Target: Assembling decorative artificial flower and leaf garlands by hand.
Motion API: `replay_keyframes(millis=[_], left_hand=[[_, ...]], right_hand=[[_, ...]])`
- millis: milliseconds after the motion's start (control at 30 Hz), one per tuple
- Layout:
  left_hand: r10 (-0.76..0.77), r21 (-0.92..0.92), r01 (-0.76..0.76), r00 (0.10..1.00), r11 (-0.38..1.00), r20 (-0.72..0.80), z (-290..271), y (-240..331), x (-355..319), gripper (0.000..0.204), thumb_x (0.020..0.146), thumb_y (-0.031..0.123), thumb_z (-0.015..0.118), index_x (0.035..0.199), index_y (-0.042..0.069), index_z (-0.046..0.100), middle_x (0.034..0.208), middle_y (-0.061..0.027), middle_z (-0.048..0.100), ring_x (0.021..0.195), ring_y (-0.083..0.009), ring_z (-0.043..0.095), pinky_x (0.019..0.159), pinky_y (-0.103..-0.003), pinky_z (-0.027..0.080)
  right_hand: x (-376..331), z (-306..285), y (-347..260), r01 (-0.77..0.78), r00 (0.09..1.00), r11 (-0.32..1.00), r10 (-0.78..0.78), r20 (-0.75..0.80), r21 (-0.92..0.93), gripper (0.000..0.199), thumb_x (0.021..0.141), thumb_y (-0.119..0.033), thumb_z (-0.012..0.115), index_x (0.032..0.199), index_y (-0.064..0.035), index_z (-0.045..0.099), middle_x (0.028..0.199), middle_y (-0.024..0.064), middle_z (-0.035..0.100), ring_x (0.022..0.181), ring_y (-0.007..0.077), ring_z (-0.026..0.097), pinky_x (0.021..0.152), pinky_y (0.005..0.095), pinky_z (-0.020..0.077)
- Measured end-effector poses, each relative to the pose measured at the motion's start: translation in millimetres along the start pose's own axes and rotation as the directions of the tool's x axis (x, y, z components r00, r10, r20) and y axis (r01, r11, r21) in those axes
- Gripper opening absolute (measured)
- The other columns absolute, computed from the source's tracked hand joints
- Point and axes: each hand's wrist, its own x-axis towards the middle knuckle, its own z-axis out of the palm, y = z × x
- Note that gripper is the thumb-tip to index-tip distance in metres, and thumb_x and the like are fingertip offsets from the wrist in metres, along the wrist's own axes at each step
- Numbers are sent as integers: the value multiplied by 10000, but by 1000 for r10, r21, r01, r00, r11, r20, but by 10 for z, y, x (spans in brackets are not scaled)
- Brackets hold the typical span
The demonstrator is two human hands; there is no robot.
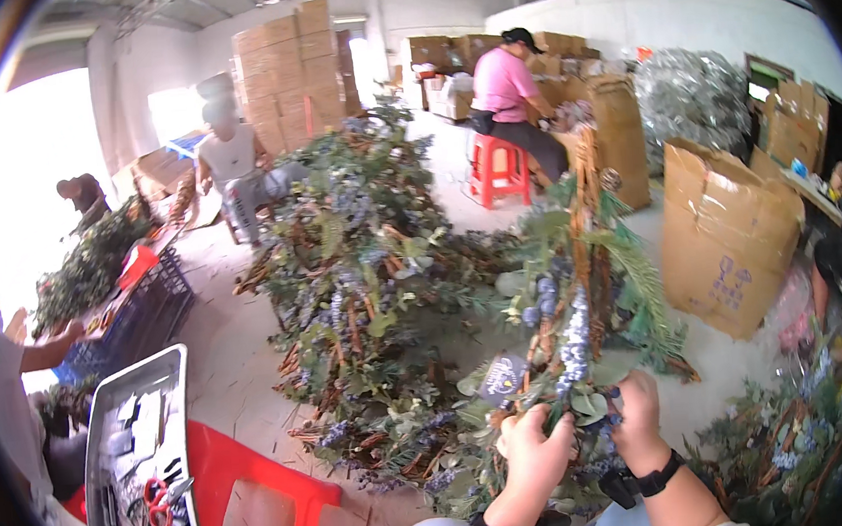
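Note:
In front of me stands an artificial wreath point(574, 342) of brown twigs, green leaves, fern fronds and blue berries. My left hand point(538, 455) is closed on the leafy lower part of it, thumb and fingers pressed together. Just to the right, my right hand point(637, 412) is bent at the wrist with its fingers pinched at the same foliage; what lies between the fingertips is hidden. A dark round tag point(501, 379) with pale print hangs among the leaves above my left hand. Both wrists wear black bands.
A large heap of similar wreaths point(355, 298) lies ahead, with more greenery point(801, 446) at right. Left of me, a red stool point(260, 473) stands beside a grey tray point(184, 420) holding scissors point(158, 506) and a brush. Cartons point(731, 239) and several people working surround the area.

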Motion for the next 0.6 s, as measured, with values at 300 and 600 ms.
replay_keyframes(millis=[300, 600], left_hand=[[84, 47, -89, 990, 995, 112, 28, 23, -107, 390, 743, 387, 575, 1015, 109, 603, 920, -156, 574, 980, -319, 470, 862, -440, 323], [67, 20, -71, 984, 997, 163, -105, 26, -69, 352, 757, 348, 542, 1016, 118, 603, 877, -119, 602, 958, -272, 492, 863, -434, 307]], right_hand=[[-165, 231, 412, -506, 633, 43, 696, 338, 861, 58, 813, -95, 491, 827, -56, 532, 754, 21, 535, 681, 126, 542, 605, 274, 452], [365, -390, -86, -3, 780, 991, 85, 620, -132, 290, 697, -112, 568, 941, 44, 555, 810, 214, 601, 796, 371, 584, 664, 383, 464]])
